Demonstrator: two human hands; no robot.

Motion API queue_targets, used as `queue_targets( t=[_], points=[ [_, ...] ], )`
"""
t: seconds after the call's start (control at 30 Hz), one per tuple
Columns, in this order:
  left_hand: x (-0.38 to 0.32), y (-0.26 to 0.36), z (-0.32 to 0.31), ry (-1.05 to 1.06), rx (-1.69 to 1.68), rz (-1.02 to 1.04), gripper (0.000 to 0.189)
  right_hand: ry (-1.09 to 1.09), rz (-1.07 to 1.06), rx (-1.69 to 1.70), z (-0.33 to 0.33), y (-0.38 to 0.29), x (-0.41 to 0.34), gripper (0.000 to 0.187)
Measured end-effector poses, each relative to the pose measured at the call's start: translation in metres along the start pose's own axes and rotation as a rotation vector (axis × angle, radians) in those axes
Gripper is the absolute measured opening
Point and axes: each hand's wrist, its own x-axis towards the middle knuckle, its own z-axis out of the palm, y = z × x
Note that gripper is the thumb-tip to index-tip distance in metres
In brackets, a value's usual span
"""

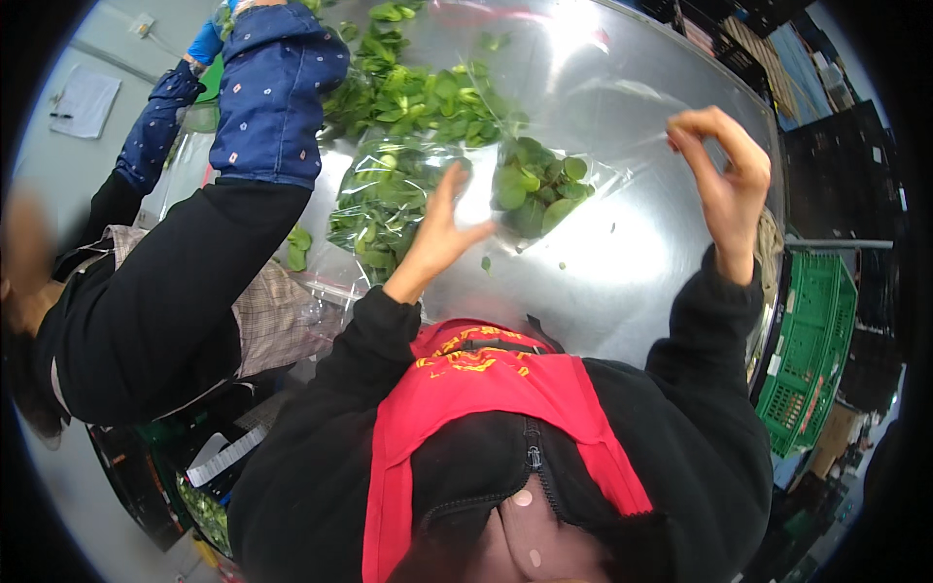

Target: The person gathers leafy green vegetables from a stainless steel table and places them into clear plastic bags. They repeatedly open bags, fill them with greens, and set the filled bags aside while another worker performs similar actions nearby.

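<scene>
My right hand (721,164), at the right over the metal table (619,270), pinches the edge of a clear plastic bag (627,171). Round green leaves (539,186) lie in the lower part of that bag. My left hand (441,226) has its fingers spread, between this bag and a fuller clear bag of leafy greens (383,197); whether it touches either is not clear. Loose leafy greens (415,102) form a pile behind both bags. A few small leaf bits (486,265) are scattered on the metal in front of me.
A co-worker in blue patterned sleeve covers (270,102) and a blue glove (206,44) leans over the table at the left. Green plastic crates (809,350) stand beyond the right edge. Dark crates (838,167) are stacked at the upper right. A crate with greens (204,510) sits low at the left.
</scene>
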Motion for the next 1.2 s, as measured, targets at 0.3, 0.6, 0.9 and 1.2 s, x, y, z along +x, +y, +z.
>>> queue_targets(
  t=[0.3, 0.6, 0.9, 1.2],
  points=[
    [0.034, -0.089, 0.096, 0.067, -0.156, -0.007, 0.112, 0.266, 0.640, -0.040, 0.095, 0.199, -0.113, 0.049],
    [0.035, -0.123, 0.103, 0.024, -0.327, -0.244, 0.029, -0.096, 1.180, 0.709, 0.192, 0.237, -0.239, 0.040],
    [0.063, -0.032, 0.051, 0.342, -0.458, -0.125, 0.031, -0.140, 0.735, 0.691, 0.109, 0.203, -0.053, 0.025],
    [0.108, 0.030, -0.009, 0.309, -1.257, -0.186, 0.031, -0.266, 0.457, 0.508, 0.085, 0.149, 0.187, 0.022]
  ],
)
